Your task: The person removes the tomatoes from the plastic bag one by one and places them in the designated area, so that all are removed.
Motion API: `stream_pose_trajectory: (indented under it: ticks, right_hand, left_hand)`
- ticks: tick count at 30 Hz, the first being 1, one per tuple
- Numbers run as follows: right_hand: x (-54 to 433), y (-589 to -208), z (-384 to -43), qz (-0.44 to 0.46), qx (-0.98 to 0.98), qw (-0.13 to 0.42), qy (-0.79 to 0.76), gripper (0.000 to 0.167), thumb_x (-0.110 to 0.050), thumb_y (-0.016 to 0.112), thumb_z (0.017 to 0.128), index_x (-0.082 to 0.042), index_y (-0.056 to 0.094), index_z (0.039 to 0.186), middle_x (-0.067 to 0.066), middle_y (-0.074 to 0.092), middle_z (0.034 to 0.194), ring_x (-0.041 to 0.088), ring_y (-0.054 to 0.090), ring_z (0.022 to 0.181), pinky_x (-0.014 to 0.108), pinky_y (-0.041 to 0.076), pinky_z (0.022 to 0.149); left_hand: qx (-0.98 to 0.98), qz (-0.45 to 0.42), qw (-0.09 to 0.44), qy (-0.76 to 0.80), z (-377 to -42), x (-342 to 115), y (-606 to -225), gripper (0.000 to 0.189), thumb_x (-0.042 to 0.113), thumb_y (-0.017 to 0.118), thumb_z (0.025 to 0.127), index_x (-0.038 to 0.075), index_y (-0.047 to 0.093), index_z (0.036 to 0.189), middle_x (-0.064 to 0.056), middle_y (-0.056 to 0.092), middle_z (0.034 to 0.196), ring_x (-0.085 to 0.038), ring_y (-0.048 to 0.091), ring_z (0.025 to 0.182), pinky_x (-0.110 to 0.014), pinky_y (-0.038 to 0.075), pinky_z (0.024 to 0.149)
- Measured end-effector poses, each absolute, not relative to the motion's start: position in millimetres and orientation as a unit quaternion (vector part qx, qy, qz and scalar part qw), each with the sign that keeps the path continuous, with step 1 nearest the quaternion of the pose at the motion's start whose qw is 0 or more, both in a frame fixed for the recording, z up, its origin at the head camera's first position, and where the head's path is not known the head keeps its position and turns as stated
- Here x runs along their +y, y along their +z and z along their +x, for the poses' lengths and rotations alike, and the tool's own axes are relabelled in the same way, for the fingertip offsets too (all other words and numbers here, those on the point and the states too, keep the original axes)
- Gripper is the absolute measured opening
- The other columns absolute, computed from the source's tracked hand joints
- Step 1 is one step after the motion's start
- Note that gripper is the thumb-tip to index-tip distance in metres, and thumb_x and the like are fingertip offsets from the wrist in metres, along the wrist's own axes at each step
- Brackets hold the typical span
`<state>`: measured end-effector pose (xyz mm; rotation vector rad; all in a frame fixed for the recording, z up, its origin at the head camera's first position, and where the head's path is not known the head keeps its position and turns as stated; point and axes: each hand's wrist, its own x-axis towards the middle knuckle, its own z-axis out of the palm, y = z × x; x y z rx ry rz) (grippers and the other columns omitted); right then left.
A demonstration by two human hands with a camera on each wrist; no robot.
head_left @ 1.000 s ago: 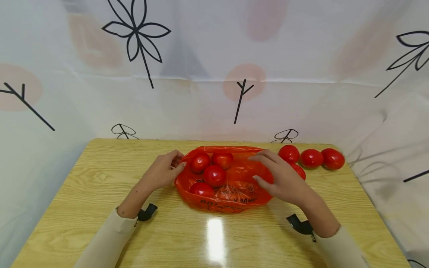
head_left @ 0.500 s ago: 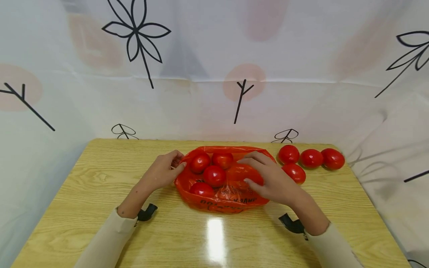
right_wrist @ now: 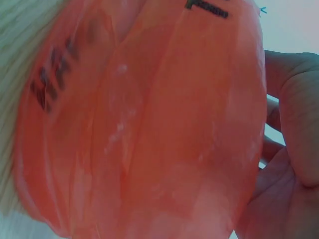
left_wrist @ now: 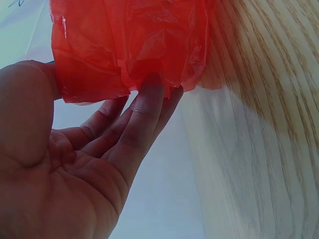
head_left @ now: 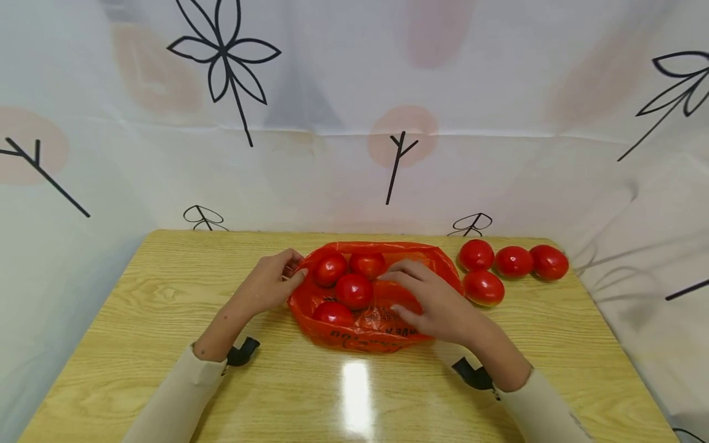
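the rim of a red plastic bag (head_left: 382, 343) is gripped at its left end by the left hand (head_left: 268, 283), the plastic being taken between thumb and fingers; by the right hand (head_left: 434, 304) nothing is seen to be held, its fingers being loosely bent and parted from the thumb over the right part of the bag's mouth; whether the plastic is touched there cannot be told, as the hand is partly hidden by it in the right wrist view; over the last second the right hand has been shifted leftward, from the bag's right end toward its middle, while the left has been kept in place; four inner fruits (head_left: 354, 291), red, shiny and apparently tomatoes, are gathered in the left half of the bag, and have thus been more closely approached; their number is unaltered, so the work is judged no further along, with the mouth seemingly steadied from the left; just beyond the bag's right end an outer fruit (head_left: 484, 288), partly covered by the hand a second ago, has been uncovered; behind it three more fruits (head_left: 514, 263) are ranged in a rough row; all is borne by a wood-grained table (head_left: 183, 301), backed by a pale cloth (head_left: 332, 184) printed with black plant outlines.
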<state>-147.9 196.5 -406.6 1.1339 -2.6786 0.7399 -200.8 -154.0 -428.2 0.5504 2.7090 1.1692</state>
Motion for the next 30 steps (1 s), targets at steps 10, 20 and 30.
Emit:
stream_pose_trajectory:
  ticks: [10, 20, 30]
  right_hand:
    - [186.7, -411.8, -144.6, 0.384, -0.889, 0.054, 0.243, 0.048, -0.014, 0.082, 0.092, -0.013, 0.067, 0.137, 0.000, 0.059, 0.134, 0.019, 0.058, 0.122, 0.039, 0.058, 0.100]
    - [176.7, -415.4, -144.6, 0.394, -0.886, 0.032, 0.242, 0.048, -0.015, 0.081, 0.093, -0.014, 0.066, 0.139, 0.000, 0.058, 0.136, 0.018, 0.057, 0.125, 0.038, 0.055, 0.105]
    - [171.0, -419.7, -147.0, 0.412, -0.877, 0.044, 0.245, 0.049, -0.013, 0.082, 0.092, -0.012, 0.066, 0.138, 0.002, 0.057, 0.139, 0.020, 0.054, 0.129, 0.039, 0.054, 0.107]
  left_hand:
    - [0.900, 0.184, 0.071, 0.390, -199.9, -154.4, -429.0, 0.026, 0.019, 0.063, 0.104, 0.003, 0.066, 0.125, -0.009, 0.074, 0.114, -0.023, 0.072, 0.102, -0.041, 0.064, 0.089]
    - [0.900, 0.187, 0.071, 0.388, -200.2, -153.5, -429.6, 0.026, 0.019, 0.063, 0.104, 0.003, 0.066, 0.125, -0.009, 0.075, 0.114, -0.023, 0.072, 0.102, -0.041, 0.064, 0.088]
    - [0.900, 0.186, 0.074, 0.387, -200.3, -153.4, -430.1, 0.027, 0.020, 0.062, 0.105, 0.004, 0.065, 0.127, -0.009, 0.074, 0.115, -0.023, 0.071, 0.103, -0.041, 0.063, 0.089]
